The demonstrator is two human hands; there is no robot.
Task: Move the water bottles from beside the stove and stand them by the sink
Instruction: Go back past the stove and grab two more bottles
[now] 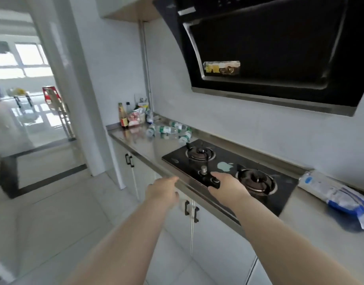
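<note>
Several clear water bottles with green labels lie on their sides on the steel counter, just left of and behind the black two-burner stove. Both my arms stretch forward. My left hand hovers at the counter's front edge with straight fingers and holds nothing. My right hand is over the stove's front, by the black knobs, fingers relaxed and empty. Both hands are well short of the bottles. No sink is in view.
Sauce bottles and food packets crowd the counter's far left end. A blue and white bag lies right of the stove. A black range hood hangs overhead. White cabinets stand below, and an open doorway is at left.
</note>
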